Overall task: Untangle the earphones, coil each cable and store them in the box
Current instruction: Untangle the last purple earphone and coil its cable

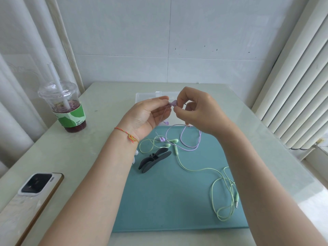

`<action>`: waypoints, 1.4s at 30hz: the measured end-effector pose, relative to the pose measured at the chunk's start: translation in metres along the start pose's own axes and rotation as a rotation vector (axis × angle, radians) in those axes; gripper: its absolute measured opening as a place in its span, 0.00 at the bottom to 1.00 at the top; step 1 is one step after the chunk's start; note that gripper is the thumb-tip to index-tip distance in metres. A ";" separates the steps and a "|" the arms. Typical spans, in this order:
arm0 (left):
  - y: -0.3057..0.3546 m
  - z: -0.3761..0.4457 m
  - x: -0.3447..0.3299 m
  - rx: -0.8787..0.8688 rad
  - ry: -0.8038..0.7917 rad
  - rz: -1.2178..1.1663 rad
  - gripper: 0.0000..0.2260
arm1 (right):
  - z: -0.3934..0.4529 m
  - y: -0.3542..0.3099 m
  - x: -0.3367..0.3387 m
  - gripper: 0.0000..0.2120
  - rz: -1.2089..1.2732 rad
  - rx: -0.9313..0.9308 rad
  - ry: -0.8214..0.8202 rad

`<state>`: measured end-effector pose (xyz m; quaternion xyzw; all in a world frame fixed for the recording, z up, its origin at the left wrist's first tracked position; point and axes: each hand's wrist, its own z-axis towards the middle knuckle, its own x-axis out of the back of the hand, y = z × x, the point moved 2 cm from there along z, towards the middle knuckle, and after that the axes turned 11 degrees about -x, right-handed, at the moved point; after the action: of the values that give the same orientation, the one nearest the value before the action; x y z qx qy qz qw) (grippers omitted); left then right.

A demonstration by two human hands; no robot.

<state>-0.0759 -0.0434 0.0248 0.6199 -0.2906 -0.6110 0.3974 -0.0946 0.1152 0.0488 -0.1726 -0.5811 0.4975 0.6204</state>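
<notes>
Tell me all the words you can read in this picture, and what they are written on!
"DARE TO BE FRESH": small dark print, turned sideways, on the green and white sleeve of the plastic drink cup.
The phone lying face down shows no words that can be read.
The clear box, the teal mat and the earphones carry no words that I can see.

Both hands raised over the teal mat (159,201): left hand (147,115) and right hand (197,110) pinch a small purple winder (173,103), purple earphone cable (190,139) trailing down. Green earphones (204,171) lie loose on the mat beside a dark winder (154,159); clear box (150,96) sits behind the hands.
</notes>
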 end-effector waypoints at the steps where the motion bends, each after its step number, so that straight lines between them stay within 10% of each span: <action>1: 0.000 0.001 0.001 -0.017 -0.006 0.020 0.04 | 0.000 0.000 0.000 0.08 0.013 -0.019 -0.006; 19: -0.003 0.000 0.003 -0.205 0.005 0.482 0.06 | 0.005 0.010 0.013 0.04 0.110 -0.196 -0.074; 42: 0.000 -0.003 -0.003 -0.174 -0.125 0.461 0.06 | 0.007 0.008 0.010 0.07 0.250 -0.183 0.029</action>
<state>-0.0732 -0.0405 0.0262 0.4618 -0.3947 -0.5641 0.5592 -0.1054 0.1245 0.0502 -0.3065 -0.5890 0.5134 0.5437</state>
